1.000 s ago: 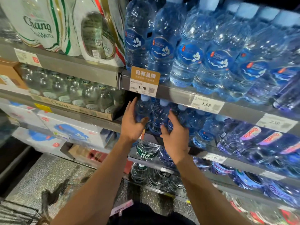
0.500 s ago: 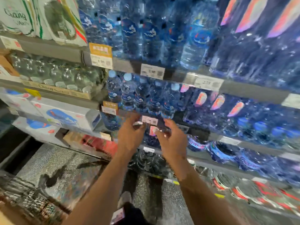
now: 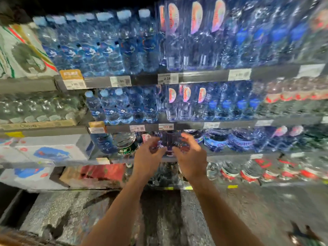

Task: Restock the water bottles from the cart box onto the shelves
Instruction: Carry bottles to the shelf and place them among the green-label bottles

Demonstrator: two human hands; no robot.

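The frame is motion-blurred. My left hand and my right hand hover side by side in front of the third shelf, fingers loosely curled and holding nothing. Between them a dark bottle stands on that shelf, apart from both palms. Blue-labelled water bottles with pale caps fill the shelf above, and taller ones line the top shelf. The cart box is out of view.
A green-labelled bottle stands left of my hands. White cartons fill the left bays, with red-labelled bottles low on the right. Price tags line the shelf edges. Speckled floor lies below.
Both hands have left the blue bottles on the second shelf, dropped to the shelf below and drawn back. The view has pulled away from the shelves.
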